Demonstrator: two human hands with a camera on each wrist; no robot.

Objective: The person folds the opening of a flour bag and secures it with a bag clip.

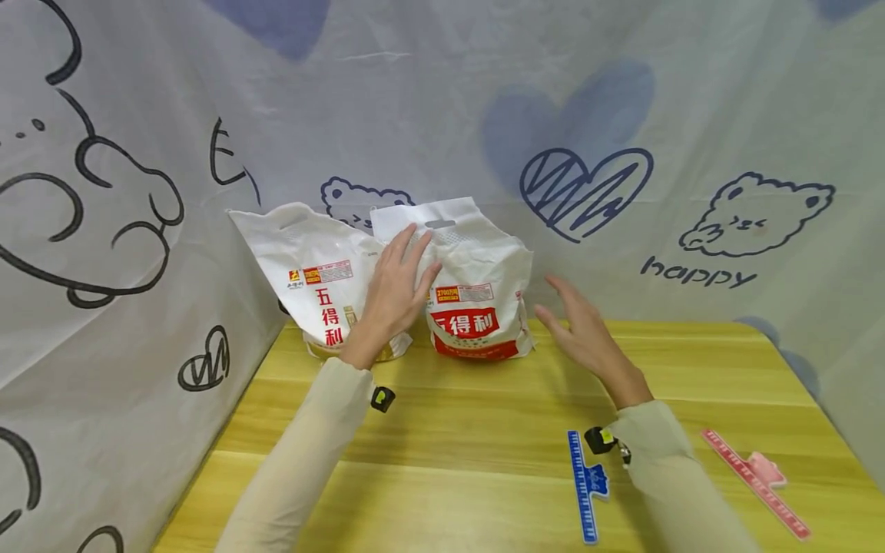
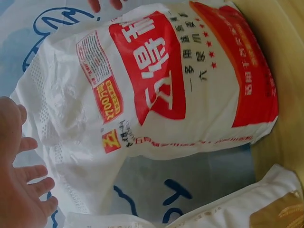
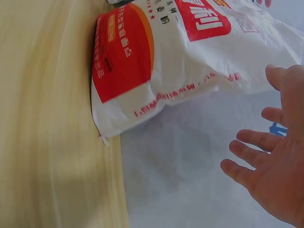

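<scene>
I have a white bag with red print (image 1: 477,265) standing at the far middle of the wooden table (image 1: 477,438). The left hand (image 1: 394,288) is over its upper left side, fingers spread and thumb apart; I can't tell whether they touch the plastic. The right hand (image 1: 584,330) is just right of the bag, fingers spread, pinching nothing, with a thin gap showing from the head camera. Just left of that bag I see a second white bag (image 1: 304,253), partly covered by the left hand and forearm. Near right lie a blue clip (image 1: 582,488) and, farther right, a pink clip (image 1: 757,480).
</scene>
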